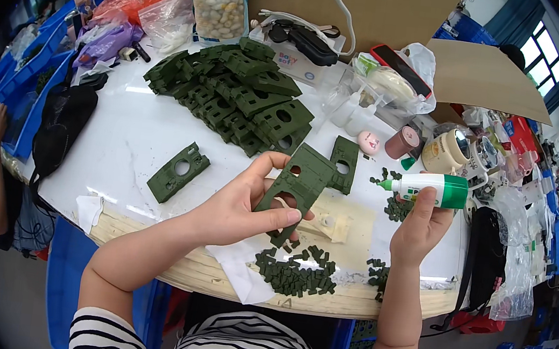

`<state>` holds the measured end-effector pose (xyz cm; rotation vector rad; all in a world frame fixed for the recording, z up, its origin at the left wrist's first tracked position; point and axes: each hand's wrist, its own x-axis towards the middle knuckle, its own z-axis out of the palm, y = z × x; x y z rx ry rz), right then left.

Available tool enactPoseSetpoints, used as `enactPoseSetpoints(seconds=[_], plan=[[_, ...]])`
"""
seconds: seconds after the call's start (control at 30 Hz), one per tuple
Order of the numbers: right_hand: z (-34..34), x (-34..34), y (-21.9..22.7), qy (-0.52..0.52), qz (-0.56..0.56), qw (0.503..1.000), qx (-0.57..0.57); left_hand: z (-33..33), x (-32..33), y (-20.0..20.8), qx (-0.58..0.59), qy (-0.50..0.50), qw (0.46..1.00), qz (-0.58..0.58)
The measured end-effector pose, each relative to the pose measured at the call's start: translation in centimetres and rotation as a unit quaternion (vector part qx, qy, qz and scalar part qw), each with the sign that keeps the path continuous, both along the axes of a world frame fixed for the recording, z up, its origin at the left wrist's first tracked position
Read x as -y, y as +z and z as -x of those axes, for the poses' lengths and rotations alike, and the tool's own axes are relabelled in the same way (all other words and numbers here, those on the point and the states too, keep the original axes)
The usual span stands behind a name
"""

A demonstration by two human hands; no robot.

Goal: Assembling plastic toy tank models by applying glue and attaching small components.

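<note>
The left hand [249, 202] holds a green plate [314, 171] tilted up, its thumb on the face and its other fingers curled round the back. The right hand [424, 232] grips a white and green bottle [415, 180] on its side, and its green tip [386, 185] points at the plate but does not touch it. Just below the left fingers lie lots of small green bits [296, 273]. A pile [234, 90] of like plates sits beyond the left fingers. It looks like a gluing step, with the plate held ready. The next move seems to need the tip near the plate and a soft squeeze
</note>
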<state>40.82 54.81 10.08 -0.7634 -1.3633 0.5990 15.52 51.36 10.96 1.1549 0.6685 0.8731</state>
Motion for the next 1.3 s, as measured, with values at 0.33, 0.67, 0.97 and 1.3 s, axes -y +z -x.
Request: enactPoseSetpoints(seconds=[0.33,0.67,0.97,1.3], plan=[[0.6,0.0,0.5,-0.013,0.004,0.999,-0.051,0.0,-0.3,-0.9,-0.026,0.020,0.999,-0.019],[0.3,0.9,0.3,0.015,-0.030,0.999,-0.024,0.1,-0.7,-0.8,-0.033,0.014,0.999,-0.026],[0.0,1.8,0.2,0.073,-0.002,0.997,-0.014,-0.1,-0.3,-1.3,-0.013,-0.058,0.998,-0.032],[0.3,1.4,1.8,0.140,0.058,0.981,-0.121,0.4,-0.2,-0.4,0.039,-0.118,0.992,0.029]])
